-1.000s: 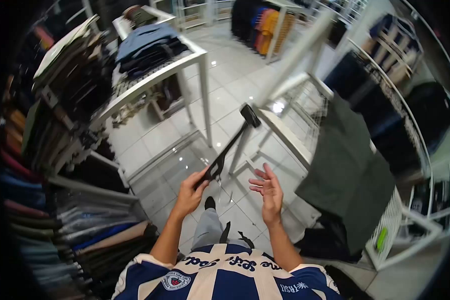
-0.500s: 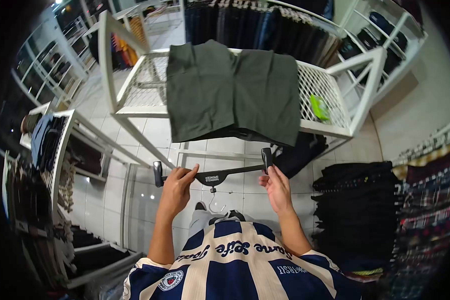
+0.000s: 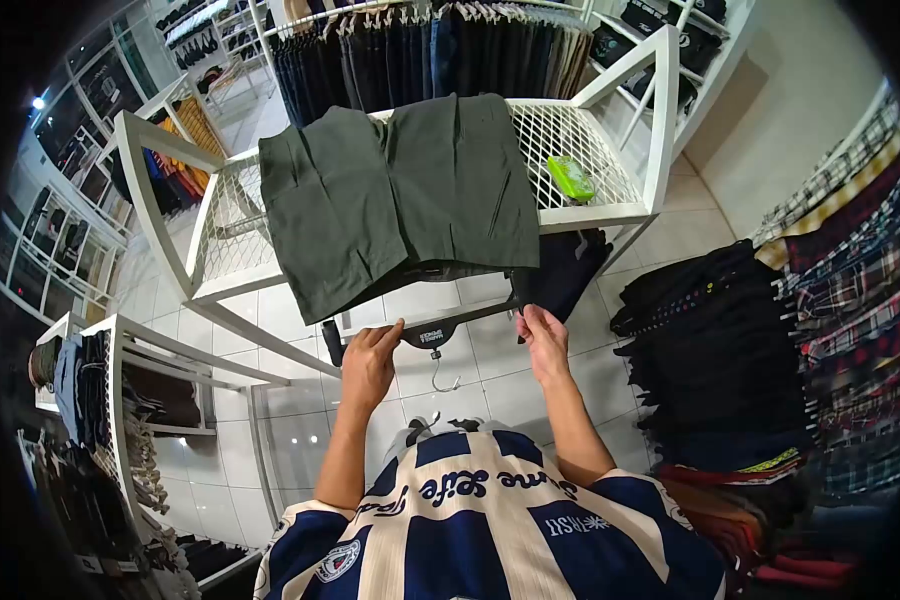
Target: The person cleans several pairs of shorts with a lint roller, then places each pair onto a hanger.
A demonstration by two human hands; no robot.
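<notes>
The hanger (image 3: 434, 335) runs crosswise, hook (image 3: 434, 373) seemingly toward the shirt (image 3: 485, 515).

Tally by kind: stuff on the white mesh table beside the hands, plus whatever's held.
Dark green fabric garment: 1
Bright green glossy packet: 1
Long black clip hanger with metal hook: 1
Total: 3

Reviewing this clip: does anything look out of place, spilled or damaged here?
I see no spill or damage. One oddity: a small, bright green, shiny object lies on the white metal-mesh display table, right of the dark green cloth garment. It doesn't look like clothing; I can't tell what it is.
</notes>
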